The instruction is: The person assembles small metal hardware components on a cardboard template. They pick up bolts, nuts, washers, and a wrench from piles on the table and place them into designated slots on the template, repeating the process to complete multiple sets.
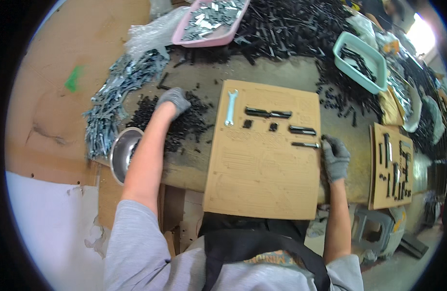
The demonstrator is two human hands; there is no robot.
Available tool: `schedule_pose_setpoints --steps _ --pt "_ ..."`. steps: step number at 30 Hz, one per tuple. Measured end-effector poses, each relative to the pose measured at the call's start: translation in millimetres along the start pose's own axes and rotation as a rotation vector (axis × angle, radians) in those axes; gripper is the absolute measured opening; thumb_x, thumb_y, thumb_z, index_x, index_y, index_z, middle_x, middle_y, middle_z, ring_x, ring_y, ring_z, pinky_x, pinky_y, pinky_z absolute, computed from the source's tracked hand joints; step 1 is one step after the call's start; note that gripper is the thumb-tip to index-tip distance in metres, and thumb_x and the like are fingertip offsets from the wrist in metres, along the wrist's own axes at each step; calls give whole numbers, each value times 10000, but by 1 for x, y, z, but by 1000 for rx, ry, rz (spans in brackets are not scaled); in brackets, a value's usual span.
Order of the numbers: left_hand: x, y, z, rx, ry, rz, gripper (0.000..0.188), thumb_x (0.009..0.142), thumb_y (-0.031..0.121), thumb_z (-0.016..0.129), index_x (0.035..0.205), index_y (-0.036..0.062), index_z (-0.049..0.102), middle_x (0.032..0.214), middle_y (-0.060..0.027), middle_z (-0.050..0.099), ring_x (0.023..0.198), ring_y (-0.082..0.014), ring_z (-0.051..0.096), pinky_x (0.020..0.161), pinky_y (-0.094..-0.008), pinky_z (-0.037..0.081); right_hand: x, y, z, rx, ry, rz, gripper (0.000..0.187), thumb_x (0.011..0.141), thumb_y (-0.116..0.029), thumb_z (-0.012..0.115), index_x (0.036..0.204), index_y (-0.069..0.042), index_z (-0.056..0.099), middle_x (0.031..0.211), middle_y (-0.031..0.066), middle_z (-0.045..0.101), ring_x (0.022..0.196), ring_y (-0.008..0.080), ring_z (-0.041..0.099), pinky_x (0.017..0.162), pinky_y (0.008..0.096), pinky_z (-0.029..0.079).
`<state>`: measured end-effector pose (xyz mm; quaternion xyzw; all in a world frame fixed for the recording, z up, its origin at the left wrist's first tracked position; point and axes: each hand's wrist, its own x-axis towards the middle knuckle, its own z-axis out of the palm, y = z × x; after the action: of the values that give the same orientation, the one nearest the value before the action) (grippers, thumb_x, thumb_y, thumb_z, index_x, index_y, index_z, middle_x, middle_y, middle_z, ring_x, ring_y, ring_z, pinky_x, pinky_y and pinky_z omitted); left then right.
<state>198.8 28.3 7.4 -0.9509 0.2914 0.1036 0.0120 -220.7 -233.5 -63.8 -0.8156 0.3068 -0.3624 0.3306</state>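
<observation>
We log the left hand [173,102] on the black parts [192,121], left of the cardboard [262,179]; right hand [336,157] beside its right edge; wrench [231,109] on its upper left. Hands apart — grips, we cannot tell.

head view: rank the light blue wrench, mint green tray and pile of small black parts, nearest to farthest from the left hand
From the left hand:
1. Pile of small black parts: right at the hand.
2. Light blue wrench: to its right, on the cardboard sheet.
3. Mint green tray: much farther right, beyond the sheet.
</observation>
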Motion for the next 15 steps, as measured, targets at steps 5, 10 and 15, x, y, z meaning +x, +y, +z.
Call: schedule_pose_setpoints --steps 5,10,15 --pt "3 -32 9 -309 63 -67 327 669 247 760 905 33 687 893 -185 683 838 -288 655 764 -386 506 3 -6 0 157 -8 99 186 883 -165 636 981 -14 682 839 64 680 745 132 606 699 288 503" --pt "-96 20 -18 -728 98 414 258 779 145 707 993 26 627 871 -39 641 822 -136 576 755 -301 490 -36 -32 -20 378 -10 332 159 893 -142 629 963 -9 680 807 3 653 722 100 564 679 274 491" --pt "-226 78 24 -541 -163 836 206 771 176 665 944 64 657 855 -98 652 813 -251 643 753 -341 518 -82 -118 3 281 -451 -40 173 808 -102 681 966 -32 676 819 97 665 747 199 638 688 304 513"
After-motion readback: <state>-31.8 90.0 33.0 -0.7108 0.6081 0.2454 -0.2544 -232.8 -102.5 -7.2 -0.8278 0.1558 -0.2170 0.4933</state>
